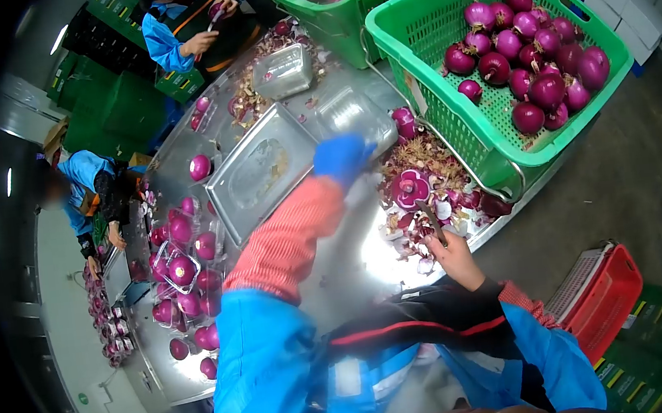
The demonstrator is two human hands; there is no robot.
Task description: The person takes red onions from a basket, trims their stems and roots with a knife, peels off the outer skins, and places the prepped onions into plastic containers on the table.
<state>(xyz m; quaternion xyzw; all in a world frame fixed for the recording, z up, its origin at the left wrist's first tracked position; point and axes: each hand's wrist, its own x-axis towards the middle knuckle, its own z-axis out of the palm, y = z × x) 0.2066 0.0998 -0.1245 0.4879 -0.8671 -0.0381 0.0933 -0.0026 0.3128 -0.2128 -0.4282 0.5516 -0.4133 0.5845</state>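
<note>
My left hand, in a blue glove and smeared by motion, reaches over the metal table by the near edge of the clear plastic containers. I cannot make out whether its fingers grip one. Bare and closed, my right hand holds a knife with its blade pointing up and away from me. Just beyond the knife lie a red onion with a cut, flower-like face and a heap of onion skins and roots. A rectangular metal tray sits left of the gloved hand.
A green basket of red onions stands at the right, with another green basket behind it. Several onions in clear packs fill the left side. Two co-workers work across the table. A red crate is at lower right.
</note>
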